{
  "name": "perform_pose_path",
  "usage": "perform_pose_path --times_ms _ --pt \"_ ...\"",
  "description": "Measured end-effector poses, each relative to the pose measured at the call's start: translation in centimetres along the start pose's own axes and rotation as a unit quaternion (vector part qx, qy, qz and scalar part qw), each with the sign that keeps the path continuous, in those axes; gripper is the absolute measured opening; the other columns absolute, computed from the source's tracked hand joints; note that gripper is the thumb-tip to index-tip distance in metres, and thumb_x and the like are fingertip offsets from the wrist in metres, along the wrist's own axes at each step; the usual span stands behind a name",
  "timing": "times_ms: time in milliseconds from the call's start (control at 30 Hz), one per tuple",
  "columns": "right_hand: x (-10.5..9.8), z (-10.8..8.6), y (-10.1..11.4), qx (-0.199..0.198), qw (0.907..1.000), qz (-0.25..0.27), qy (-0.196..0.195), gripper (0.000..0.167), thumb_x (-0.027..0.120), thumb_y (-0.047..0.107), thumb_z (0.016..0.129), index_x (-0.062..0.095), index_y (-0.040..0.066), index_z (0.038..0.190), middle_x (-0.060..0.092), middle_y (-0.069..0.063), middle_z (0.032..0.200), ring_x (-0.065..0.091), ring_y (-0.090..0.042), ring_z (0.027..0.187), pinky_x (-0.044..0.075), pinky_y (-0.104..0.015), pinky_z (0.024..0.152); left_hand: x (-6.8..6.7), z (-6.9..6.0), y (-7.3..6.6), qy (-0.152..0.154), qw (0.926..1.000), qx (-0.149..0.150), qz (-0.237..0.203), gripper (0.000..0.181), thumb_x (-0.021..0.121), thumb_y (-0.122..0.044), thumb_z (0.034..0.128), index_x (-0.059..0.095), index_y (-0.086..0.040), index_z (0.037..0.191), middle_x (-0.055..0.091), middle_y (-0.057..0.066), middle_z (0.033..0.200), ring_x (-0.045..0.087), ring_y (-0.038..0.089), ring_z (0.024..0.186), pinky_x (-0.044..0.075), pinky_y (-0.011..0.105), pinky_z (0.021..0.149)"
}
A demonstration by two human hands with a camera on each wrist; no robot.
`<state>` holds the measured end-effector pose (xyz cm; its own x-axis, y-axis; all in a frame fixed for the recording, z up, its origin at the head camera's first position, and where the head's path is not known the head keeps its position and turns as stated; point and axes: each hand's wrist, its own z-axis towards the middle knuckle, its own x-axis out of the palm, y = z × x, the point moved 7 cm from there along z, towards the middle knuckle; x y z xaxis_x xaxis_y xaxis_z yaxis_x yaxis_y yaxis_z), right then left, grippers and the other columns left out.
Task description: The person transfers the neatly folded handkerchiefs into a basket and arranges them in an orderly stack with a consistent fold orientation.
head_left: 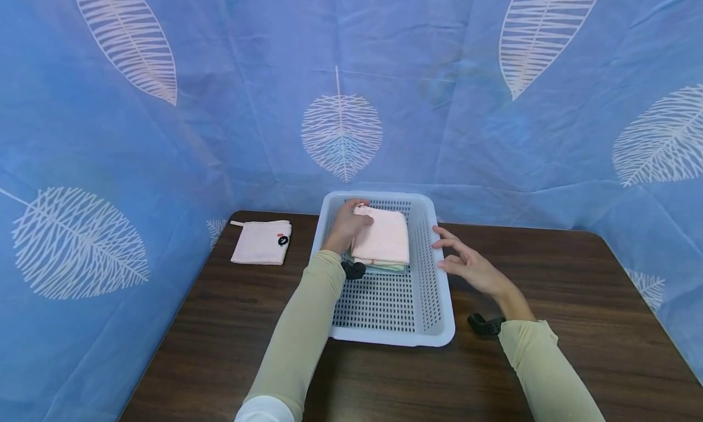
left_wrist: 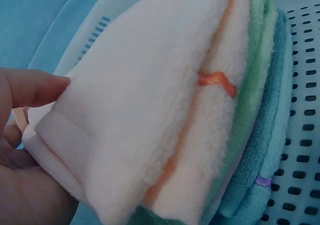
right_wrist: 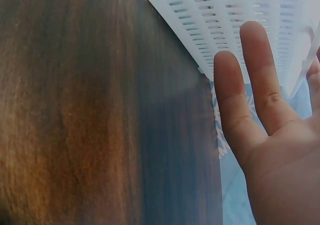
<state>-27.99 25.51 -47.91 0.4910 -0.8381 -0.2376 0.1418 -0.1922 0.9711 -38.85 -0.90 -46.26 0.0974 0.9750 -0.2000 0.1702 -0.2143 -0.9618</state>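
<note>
A folded pale pink towel point(head_left: 382, 236) lies on top of a stack in the white plastic basket point(head_left: 373, 335). Beneath it show a green towel point(left_wrist: 255, 60) and a blue towel point(left_wrist: 267, 120). My left hand point(head_left: 346, 227) reaches over the basket's left side and grips the pink towel's left edge, thumb on top; its other fingers are partly hidden. At the basket's right rim is my right hand point(head_left: 472, 266), its fingers extended and spread. In the right wrist view, the fingers point(right_wrist: 260, 65) are close against the slotted outer wall; contact is hard to tell.
A second folded pink towel point(head_left: 260, 243), with a loop and a black mark, lies on the dark wooden table point(head_left: 219, 324) left of the basket. Behind the table hangs a blue cloth point(head_left: 412, 105) with white leaf prints.
</note>
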Motion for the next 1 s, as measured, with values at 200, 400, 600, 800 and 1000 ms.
perform_pose_path --times_ms 200,400,600,800,1000 --pt "0.1 0.0 0.2 -0.003 1.0 -0.006 0.0 0.042 0.055 0.01 0.105 0.041 0.006 0.144 -0.003 -0.006 0.174 0.069 -0.007 0.114 0.054 -0.024 0.094 -0.1 -0.2 -0.1 -0.001 1.0 0.007 0.004 0.045 0.071 -0.001 0.0911 0.064 -0.016 0.133 0.056 0.011 0.147 0.055 0.033 0.133 0.051 0.049 0.104" --pt "-0.1 0.1 0.2 0.004 0.9999 -0.012 -0.006 0.042 0.056 0.011 0.105 0.041 0.007 0.143 -0.002 -0.005 0.174 0.069 -0.007 0.113 0.053 -0.024 0.095 -0.4 -0.5 -0.6 -0.008 0.9997 0.017 0.016 0.047 0.071 0.0 0.0906 0.064 -0.012 0.135 0.053 0.013 0.151 0.047 0.033 0.143 0.049 0.049 0.109" --pt "0.0 0.1 0.0 0.006 0.9999 -0.013 -0.004 0.043 0.056 0.011 0.105 0.04 0.005 0.144 -0.003 -0.006 0.174 0.069 -0.006 0.113 0.054 -0.025 0.094 -0.7 -0.6 -0.5 -0.012 0.9998 0.015 0.01 0.048 0.071 -0.001 0.0918 0.062 -0.01 0.138 0.054 0.013 0.151 0.045 0.032 0.146 0.045 0.046 0.114" --pt "0.0 0.3 -0.1 0.009 0.9998 -0.015 -0.004 0.043 0.056 0.013 0.105 0.04 0.006 0.144 -0.002 -0.003 0.174 0.068 -0.006 0.114 0.055 -0.027 0.093 -1.0 -0.5 -0.3 -0.018 0.9997 0.001 -0.02 0.051 0.074 -0.006 0.0905 0.061 -0.01 0.14 0.052 0.013 0.154 0.046 0.031 0.145 0.044 0.045 0.116" --pt "0.0 0.1 -0.3 0.012 0.9997 -0.022 -0.007 0.044 0.056 0.014 0.105 0.039 0.005 0.145 -0.002 -0.003 0.174 0.069 -0.008 0.113 0.056 -0.028 0.092 -1.0 -0.7 -0.7 -0.032 0.9992 0.019 0.017 0.052 0.075 -0.009 0.0903 0.06 -0.011 0.14 0.05 0.013 0.155 0.042 0.031 0.148 0.041 0.046 0.118"
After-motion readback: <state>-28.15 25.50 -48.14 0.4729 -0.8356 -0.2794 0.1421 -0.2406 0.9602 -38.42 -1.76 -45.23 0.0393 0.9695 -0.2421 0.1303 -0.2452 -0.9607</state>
